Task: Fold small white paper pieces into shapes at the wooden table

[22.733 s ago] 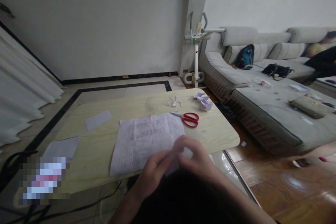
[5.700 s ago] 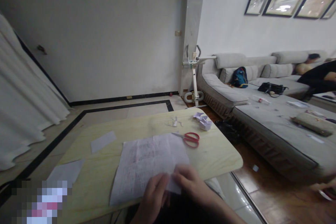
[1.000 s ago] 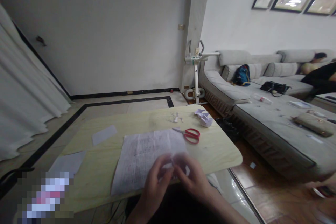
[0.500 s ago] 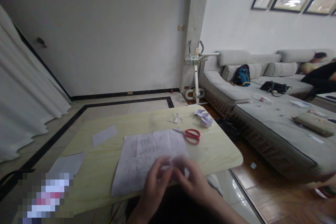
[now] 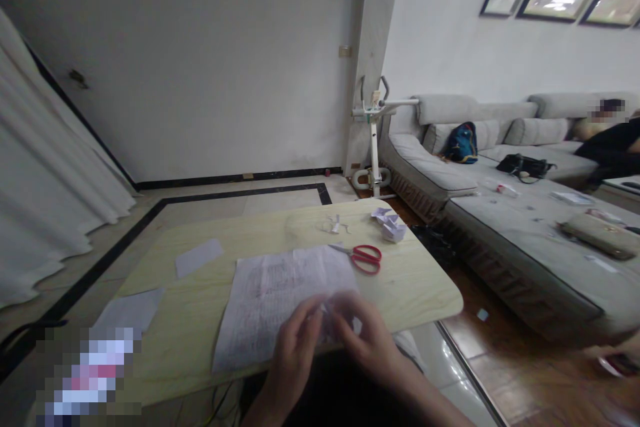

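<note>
Both hands meet over the near edge of the table, with a small piece of white paper (image 5: pixel 326 309) between them, mostly hidden by the fingers. My left hand (image 5: pixel 299 332) is closed, its fingertips pinching the paper from the left. From the right, my right hand (image 5: pixel 361 328) grips the same piece with bent fingers, slightly blurred. Beneath them lies a large printed sheet (image 5: pixel 270 300), creased and covered in text. Red-handled scissors (image 5: pixel 367 259) rest at the sheet's upper right corner, blades pointing left.
Folded paper pieces (image 5: pixel 393 230) and thin paper scraps (image 5: pixel 334 223) lie at the far right of the wooden table (image 5: pixel 420 293). Two white papers (image 5: pixel 199 258) are on its left side. A grey sofa (image 5: pixel 520 253) stands to the right, with a person (image 5: pixel 613 140) on it.
The fingertips have shifted slightly around the paper, and a little more of it shows between the hands. The sheet and scissors stay where they were.
</note>
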`<state>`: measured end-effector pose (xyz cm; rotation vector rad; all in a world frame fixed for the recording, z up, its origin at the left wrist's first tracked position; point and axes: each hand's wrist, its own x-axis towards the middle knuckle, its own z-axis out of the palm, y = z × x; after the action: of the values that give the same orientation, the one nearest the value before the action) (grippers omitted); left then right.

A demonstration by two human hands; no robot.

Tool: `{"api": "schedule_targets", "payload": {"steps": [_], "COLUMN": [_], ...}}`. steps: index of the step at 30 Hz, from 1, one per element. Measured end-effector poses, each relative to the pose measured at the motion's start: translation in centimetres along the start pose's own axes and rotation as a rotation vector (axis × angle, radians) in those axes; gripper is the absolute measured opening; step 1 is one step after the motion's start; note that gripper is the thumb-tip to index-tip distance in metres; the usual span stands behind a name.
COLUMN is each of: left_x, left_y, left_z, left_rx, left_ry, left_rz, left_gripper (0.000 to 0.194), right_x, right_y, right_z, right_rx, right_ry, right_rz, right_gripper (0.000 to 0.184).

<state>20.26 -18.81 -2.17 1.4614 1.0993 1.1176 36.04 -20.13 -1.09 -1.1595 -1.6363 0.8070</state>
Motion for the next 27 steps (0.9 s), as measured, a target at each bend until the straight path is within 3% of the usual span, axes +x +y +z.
{"api": "schedule_targets", "payload": {"steps": [7, 14, 27], "left_x": [0.2, 0.8, 1.0], "left_y": [0.2, 0.3, 0.9], "left_z": [0.2, -0.6, -0.8], "left_rx": [0.015, 0.073, 0.125], "left_ry": [0.019, 0.104, 0.022], "left_rz": [-0.017, -0.038, -0.135], "left_gripper": [0.031, 0.034, 0.035], "right_x": [-0.1, 0.2, 0.6], "right_y": [0.0, 0.6, 0.7], "right_z": [0.1, -0.5, -0.2], "right_rx": [-0.022, -0.1, 0.009], "right_ry": [0.018, 0.114, 0.072], "right_rz": [-0.015, -0.009, 0.098], "right_gripper": [0.011, 0.022, 0.024]}}
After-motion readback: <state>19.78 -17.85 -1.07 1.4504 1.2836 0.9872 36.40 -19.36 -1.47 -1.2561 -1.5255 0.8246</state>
